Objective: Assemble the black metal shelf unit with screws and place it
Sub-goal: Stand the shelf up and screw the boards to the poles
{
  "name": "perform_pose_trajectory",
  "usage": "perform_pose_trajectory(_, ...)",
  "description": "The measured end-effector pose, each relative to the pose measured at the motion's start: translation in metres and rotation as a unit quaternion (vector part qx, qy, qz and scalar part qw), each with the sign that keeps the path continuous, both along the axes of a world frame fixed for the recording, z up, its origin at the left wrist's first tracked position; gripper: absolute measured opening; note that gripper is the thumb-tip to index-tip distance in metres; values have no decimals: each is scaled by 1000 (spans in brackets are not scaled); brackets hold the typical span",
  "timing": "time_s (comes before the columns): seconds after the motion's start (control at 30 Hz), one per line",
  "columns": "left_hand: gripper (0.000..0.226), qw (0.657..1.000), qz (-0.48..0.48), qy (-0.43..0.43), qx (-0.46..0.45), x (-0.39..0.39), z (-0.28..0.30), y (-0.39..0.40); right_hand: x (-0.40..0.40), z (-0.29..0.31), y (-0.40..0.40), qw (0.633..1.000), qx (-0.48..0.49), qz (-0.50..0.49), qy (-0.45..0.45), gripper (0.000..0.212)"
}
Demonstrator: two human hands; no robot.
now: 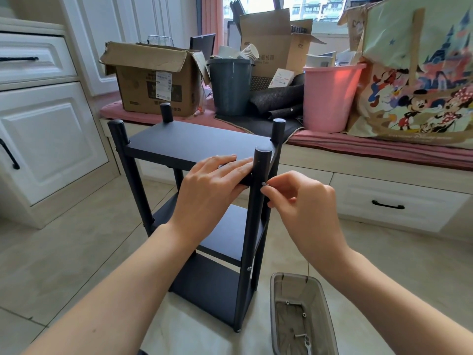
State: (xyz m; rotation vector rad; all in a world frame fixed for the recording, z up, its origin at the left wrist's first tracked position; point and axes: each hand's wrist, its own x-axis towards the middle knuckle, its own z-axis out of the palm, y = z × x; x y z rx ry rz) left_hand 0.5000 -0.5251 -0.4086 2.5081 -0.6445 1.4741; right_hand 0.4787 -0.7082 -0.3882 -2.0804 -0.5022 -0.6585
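A: Which step is being worked on?

B: The top shelf is being fastened. The black metal three-tier shelf unit (194, 201) is standing upright on the beige tiled floor (64, 252), just in front of the window bench. The left hand (212, 185) is lying flat with straight fingers, pressing the near edge of the top black shelf panel (189, 142) against the near right black round post (256, 213). The right hand (299, 198) is pinching a small silver screw (264, 184) between thumb and forefinger at the side of that post.

A: And what is the next move asking for?

B: Judging from this, the screw is needing to go straight into its hole while the panel is being held level; then a tool for tightening.

A: What are the containers holding?

B: The translucent grey plastic bin (279, 298) on the floor, just right of the unit, is holding a few loose screws and what looks like a small wrench (307, 345). On the bench, the dark grey bucket (230, 85) is holding paper cups, and the pink bucket (332, 96) some papers.
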Motion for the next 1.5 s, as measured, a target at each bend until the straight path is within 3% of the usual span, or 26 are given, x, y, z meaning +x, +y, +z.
perform_pose_trajectory(0.37, 40, 1000, -3, -4, 1, 0, 0, 0, 4, 3, 1, 997, 48, 10, 63, 13)
perform_pose_trajectory(0.6, 40, 1000, -4, -5, 0, -1, 1, 1, 2, 3, 2, 999, -34, 0, 9, 5)
perform_pose_trajectory(0.97, 43, 1000, -7, -21, 1, 2, -3, 1, 12, 14, -1, 990, 60, 9, 128, 24)
perform_pose_trajectory(1.13, 44, 1000, -10, -21, -1, 1, -3, 1, 18, 23, -2, 983, 10, 79, 163, 55)
perform_pose_trajectory(1.3, 42, 1000, -3, -12, 11, -1, 1, 2, 28, 29, -5, 969, 8, 141, 203, 50)
perform_pose_trajectory(1.5, 41, 999, 11, -23, 40, -1, 5, 3, 32, 30, -12, 963, 35, 193, 185, 42)
